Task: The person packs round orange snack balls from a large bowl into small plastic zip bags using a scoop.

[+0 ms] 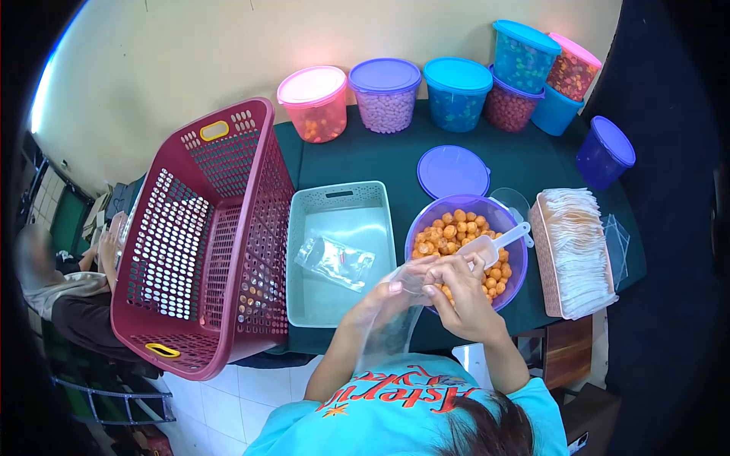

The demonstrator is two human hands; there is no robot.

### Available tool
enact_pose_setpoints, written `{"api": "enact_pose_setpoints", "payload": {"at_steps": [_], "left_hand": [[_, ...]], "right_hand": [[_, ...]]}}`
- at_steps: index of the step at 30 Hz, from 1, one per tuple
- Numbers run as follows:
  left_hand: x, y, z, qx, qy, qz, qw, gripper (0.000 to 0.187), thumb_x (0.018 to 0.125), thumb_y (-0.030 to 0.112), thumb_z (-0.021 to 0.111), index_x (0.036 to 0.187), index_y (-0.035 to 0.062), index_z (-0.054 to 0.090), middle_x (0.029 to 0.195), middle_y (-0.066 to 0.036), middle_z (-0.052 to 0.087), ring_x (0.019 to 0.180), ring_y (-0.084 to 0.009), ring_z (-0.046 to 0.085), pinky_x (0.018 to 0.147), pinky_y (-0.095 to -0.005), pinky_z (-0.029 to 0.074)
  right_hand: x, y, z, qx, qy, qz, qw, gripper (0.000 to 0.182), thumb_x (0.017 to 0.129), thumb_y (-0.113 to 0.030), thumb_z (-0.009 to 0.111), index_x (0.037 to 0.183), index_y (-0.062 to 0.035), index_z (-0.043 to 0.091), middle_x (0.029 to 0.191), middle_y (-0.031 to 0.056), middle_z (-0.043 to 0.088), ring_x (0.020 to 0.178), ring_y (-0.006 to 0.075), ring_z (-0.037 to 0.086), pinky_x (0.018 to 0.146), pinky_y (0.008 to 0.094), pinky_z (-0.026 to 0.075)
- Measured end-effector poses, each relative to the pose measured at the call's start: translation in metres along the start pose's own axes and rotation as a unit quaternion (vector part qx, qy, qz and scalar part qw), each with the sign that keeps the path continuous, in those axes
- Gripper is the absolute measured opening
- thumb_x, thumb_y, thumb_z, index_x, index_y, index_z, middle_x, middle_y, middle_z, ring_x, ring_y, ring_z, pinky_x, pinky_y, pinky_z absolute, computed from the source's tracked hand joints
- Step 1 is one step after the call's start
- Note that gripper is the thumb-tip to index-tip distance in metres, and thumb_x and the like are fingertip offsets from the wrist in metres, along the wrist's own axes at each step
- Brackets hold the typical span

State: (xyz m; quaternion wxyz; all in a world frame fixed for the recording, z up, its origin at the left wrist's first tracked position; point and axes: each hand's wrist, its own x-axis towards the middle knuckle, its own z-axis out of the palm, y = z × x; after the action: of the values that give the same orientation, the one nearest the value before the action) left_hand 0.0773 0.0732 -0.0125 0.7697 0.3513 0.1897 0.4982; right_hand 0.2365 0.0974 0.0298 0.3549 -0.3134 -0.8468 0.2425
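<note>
In front of my chest, my left hand (385,295) grips a clear plastic bag (386,338) near its mouth, and the bag hangs down. My right hand (465,298) has its fingers closed at the mouth of the same bag. Just beyond both hands is a purple tub (519,283) of round orange snack balls (450,230). A pale scoop (482,248) rests on the balls with its handle toward the right rim; my right fingers are close to its bowl.
Left of the tub, a pale green basket (294,304) holds a flat clear packet (334,261). A large maroon basket (258,205) stands further left. On the right, a pink basket (544,266) holds stacked white packets (576,251). Lidded tubs (384,99) line the back; a purple lid (453,172) lies nearer.
</note>
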Motion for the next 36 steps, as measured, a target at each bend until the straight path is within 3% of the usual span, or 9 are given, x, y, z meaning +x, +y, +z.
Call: {"api": "enact_pose_setpoints", "payload": {"at_steps": [4,7,10,12,16,23,27,32,36], "left_hand": [[0.005,0.017,-0.016,0.033,-0.033,-0.02,0.999,0.075,0.068,0.038,0.065,0.126,0.0015,0.032,0.117,-0.014,0.044,0.103,-0.0186,0.048,0.085,-0.0344,0.039],[0.002,0.033,-0.011,0.096,0.039,-0.051,0.993,0.085,0.061,0.034,0.074,0.125,-0.0026,0.031,0.111,-0.015,0.05,0.095,-0.0193,0.053,0.079,-0.0325,0.044],[0.0,0.033,-0.017,0.158,-0.015,-0.072,0.985,0.075,0.068,0.028,0.069,0.125,-0.001,0.032,0.118,-0.014,0.043,0.105,-0.0183,0.047,0.088,-0.0335,0.037],[0.0,0.024,-0.023,0.139,-0.123,-0.038,0.982,0.077,0.066,0.029,0.071,0.125,-0.0027,0.031,0.121,-0.013,0.041,0.111,-0.0195,0.041,0.095,-0.0349,0.031],[0.002,0.011,-0.017,0.093,-0.131,-0.04,0.986,0.078,0.065,0.027,0.072,0.125,-0.0037,0.031,0.123,-0.013,0.039,0.116,-0.0207,0.036,0.098,-0.0356,0.026],[-0.006,-0.011,-0.009,0.087,-0.052,-0.047,0.994,0.069,0.066,0.023,0.07,0.121,-0.003,0.038,0.12,-0.012,0.043,0.112,-0.0189,0.041,0.096,-0.0346,0.029],[-0.008,-0.022,0.005,0.08,-0.011,0.009,0.997,0.07,0.064,0.023,0.07,0.12,-0.0015,0.037,0.114,-0.01,0.046,0.107,-0.0191,0.045,0.094,-0.0342,0.032],[-0.011,-0.035,0.017,0.104,0.065,0.084,0.989,0.076,0.062,0.028,0.072,0.122,-0.0006,0.035,0.111,-0.01,0.047,0.107,-0.0204,0.045,0.094,-0.0346,0.032],[-0.012,-0.045,0.024,0.13,0.136,0.102,0.977,0.079,0.061,0.032,0.072,0.122,-0.0017,0.034,0.111,-0.011,0.047,0.108,-0.0209,0.044,0.095,-0.0354,0.031]], "right_hand": [[0.003,-0.007,-0.005,0.022,-0.02,-0.015,0.999,0.008,0.077,-0.008,0.051,0.085,-0.0071,0.049,0.1,0.0014,0.057,0.097,0.0201,0.045,0.083,0.0407,0.02],[-0.003,-0.006,-0.012,0.003,-0.024,-0.033,0.999,0.009,0.077,-0.009,0.052,0.085,-0.0073,0.048,0.105,0.0001,0.056,0.1,0.0207,0.044,0.084,0.0405,0.019],[-0.008,-0.008,-0.014,0.011,-0.035,-0.035,0.999,0.009,0.077,-0.009,0.053,0.083,-0.0076,0.048,0.108,-0.0005,0.056,0.101,0.0217,0.043,0.085,0.0401,0.019],[-0.008,-0.006,-0.015,0.009,-0.038,-0.034,0.999,0.009,0.076,-0.009,0.053,0.083,-0.0078,0.048,0.108,-0.0005,0.057,0.101,0.0217,0.043,0.086,0.0399,0.018],[-0.013,0.005,-0.022,0.001,-0.045,-0.054,0.998,0.01,0.075,-0.008,0.055,0.083,-0.0081,0.048,0.107,-0.0001,0.057,0.1,0.0218,0.044,0.086,0.0393,0.019],[-0.016,0.02,-0.043,0.043,-0.1,-0.082,0.991,0.013,0.073,-0.008,0.057,0.083,-0.0081,0.048,0.107,0.0017,0.057,0.098,0.0224,0.045,0.086,0.039,0.021],[-0.006,0.042,-0.068,0.058,-0.049,-0.069,0.995,0.021,0.07,-0.008,0.058,0.09,-0.0065,0.049,0.104,0.0093,0.055,0.098,0.0253,0.046,0.086,0.0366,0.029],[0.003,0.1,-0.09,-0.206,-0.108,-0.007,0.973,0.029,0.072,-0.013,0.057,0.098,-0.002,0.05,0.106,0.0111,0.051,0.102,0.0264,0.043,0.09,0.0405,0.025],[0.005,0.122,-0.093,-0.247,-0.138,-0.007,0.959,0.026,0.073,-0.018,0.057,0.093,-0.0011,0.055,0.104,0.0103,0.051,0.103,0.0261,0.042,0.091,0.0437,0.022]]}}
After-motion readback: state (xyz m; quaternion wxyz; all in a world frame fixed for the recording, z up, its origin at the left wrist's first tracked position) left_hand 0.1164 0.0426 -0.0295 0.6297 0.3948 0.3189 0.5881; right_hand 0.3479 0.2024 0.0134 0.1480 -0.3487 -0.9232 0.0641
